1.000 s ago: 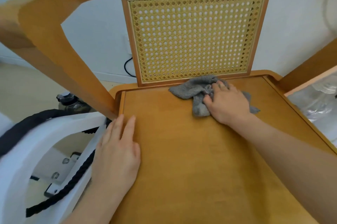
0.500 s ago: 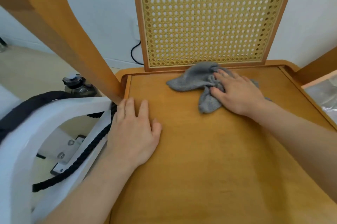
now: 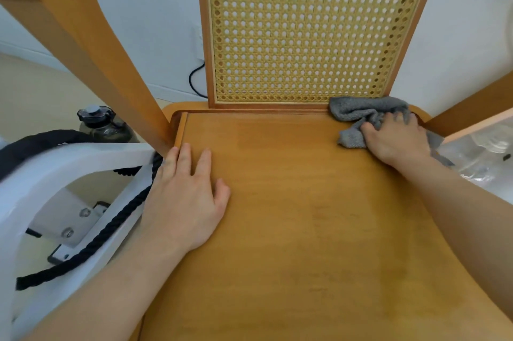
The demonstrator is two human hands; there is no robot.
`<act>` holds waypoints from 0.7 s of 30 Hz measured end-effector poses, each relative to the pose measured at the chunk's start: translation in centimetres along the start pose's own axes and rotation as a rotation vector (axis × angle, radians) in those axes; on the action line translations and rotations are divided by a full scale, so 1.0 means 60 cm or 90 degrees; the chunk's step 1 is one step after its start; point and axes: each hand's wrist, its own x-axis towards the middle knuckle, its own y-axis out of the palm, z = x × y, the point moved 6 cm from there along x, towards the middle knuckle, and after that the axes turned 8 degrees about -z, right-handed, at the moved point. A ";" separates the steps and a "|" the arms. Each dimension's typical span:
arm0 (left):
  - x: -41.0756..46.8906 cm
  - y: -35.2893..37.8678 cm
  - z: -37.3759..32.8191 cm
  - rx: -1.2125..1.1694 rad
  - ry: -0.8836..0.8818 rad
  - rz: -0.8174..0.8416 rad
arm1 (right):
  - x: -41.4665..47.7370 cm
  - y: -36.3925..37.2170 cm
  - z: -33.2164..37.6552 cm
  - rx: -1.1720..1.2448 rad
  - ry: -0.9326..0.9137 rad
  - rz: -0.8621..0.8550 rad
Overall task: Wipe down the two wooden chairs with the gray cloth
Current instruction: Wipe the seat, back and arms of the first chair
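Observation:
A wooden chair with a flat seat (image 3: 305, 215) and a woven cane back panel (image 3: 311, 35) fills the view. The gray cloth (image 3: 358, 111) lies bunched at the seat's far right corner, against the base of the cane panel. My right hand (image 3: 394, 138) presses down on the cloth, fingers spread over it. My left hand (image 3: 186, 196) rests flat on the seat's left side, fingers straight, near the left armrest post (image 3: 111, 63). Only one wooden chair is in view.
A white frame (image 3: 50, 174) with a black rope (image 3: 111, 224) stands close on the left. A dark bottle (image 3: 97, 121) sits on the floor behind it. Clear plastic wrapping (image 3: 483, 152) lies right of the chair. A black cable (image 3: 194, 79) hangs by the wall.
My right hand has slid the cloth from the seat's far middle to the far right corner. My left hand has stayed flat on the seat's left side.

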 end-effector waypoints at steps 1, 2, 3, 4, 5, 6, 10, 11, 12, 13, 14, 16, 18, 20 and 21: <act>0.001 -0.001 -0.002 0.007 0.002 -0.005 | -0.008 0.000 0.018 0.013 -0.036 -0.001; 0.002 -0.002 -0.004 0.014 0.002 -0.007 | -0.019 0.000 0.036 0.027 -0.087 -0.001; 0.002 -0.003 -0.004 0.022 0.002 -0.004 | -0.033 0.001 0.051 0.038 -0.144 -0.002; 0.000 -0.004 -0.005 0.029 -0.001 0.001 | -0.048 0.002 0.057 0.045 -0.191 -0.001; 0.000 -0.005 -0.006 0.035 -0.002 0.005 | -0.056 0.001 0.052 0.045 -0.216 0.003; 0.000 -0.006 -0.007 0.037 -0.002 0.008 | -0.054 0.001 0.036 0.035 -0.218 0.010; 0.002 -0.005 -0.008 0.028 -0.009 0.010 | -0.015 0.003 -0.051 -0.026 -0.103 0.014; 0.003 -0.004 -0.006 0.025 -0.013 0.013 | -0.005 0.005 -0.054 -0.024 -0.091 0.018; 0.003 -0.004 -0.003 0.022 -0.016 0.016 | 0.002 0.007 -0.048 -0.017 -0.081 0.027; 0.003 -0.003 -0.003 0.021 -0.015 0.019 | 0.006 0.010 -0.042 -0.006 -0.065 0.038; 0.004 -0.002 -0.004 0.020 -0.015 0.020 | 0.009 0.010 -0.037 0.004 -0.048 0.047; 0.005 -0.002 -0.004 0.015 -0.018 0.026 | 0.009 0.007 -0.034 0.016 -0.027 0.057; 0.004 -0.002 -0.004 0.005 -0.018 0.026 | -0.007 0.002 -0.044 0.026 -0.025 0.066; 0.003 -0.003 -0.003 0.004 -0.014 0.014 | -0.038 -0.002 -0.061 0.029 -0.037 0.060; 0.004 -0.002 -0.002 0.008 -0.013 0.011 | -0.058 -0.005 -0.071 0.025 -0.049 0.057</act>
